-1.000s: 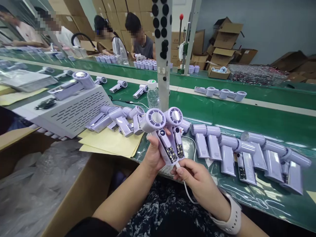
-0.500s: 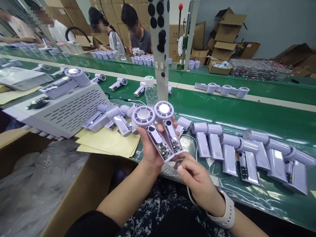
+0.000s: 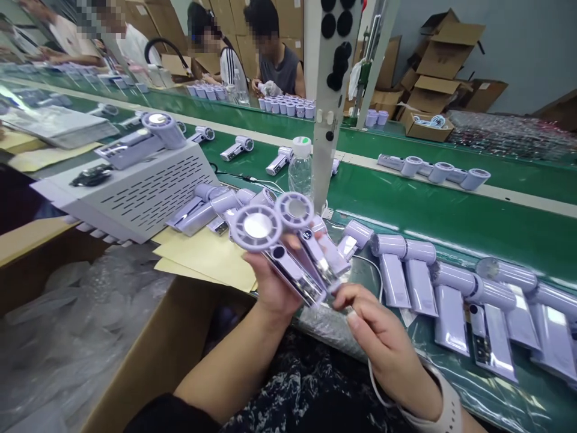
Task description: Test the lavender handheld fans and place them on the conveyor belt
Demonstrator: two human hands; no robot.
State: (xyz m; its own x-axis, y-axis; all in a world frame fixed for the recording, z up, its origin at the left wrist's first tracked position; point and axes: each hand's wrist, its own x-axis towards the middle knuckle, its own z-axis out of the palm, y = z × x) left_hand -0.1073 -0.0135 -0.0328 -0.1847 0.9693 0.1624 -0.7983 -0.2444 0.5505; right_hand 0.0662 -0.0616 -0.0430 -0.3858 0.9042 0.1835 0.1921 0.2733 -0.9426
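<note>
My left hand (image 3: 274,287) is closed around two lavender handheld fans, a front fan (image 3: 256,227) and a rear fan (image 3: 295,209), their round heads up and handles slanting down to the right. Circuit parts show in the handles. A small display is lit on the rear fan. Another lavender piece (image 3: 332,254) shows just behind; whether I hold it I cannot tell. My right hand (image 3: 381,337) is closed at the rear fan's lower end, pinching the end of a white cable (image 3: 375,382) that hangs below the wrist. The plug is mostly hidden by the fingers.
Several lavender fans (image 3: 453,313) lie in rows on the right of the green bench. More lie on yellow paper (image 3: 202,264) at left, beside a slotted metal box (image 3: 139,204). A plastic bottle (image 3: 301,171) stands by a post (image 3: 327,132). Co-workers sit across the line.
The view has swung left, so the scene sits further right. Both fans have tilted in my left hand, and the rear fan's display now shows lit. My right hand stays by its lower end.
</note>
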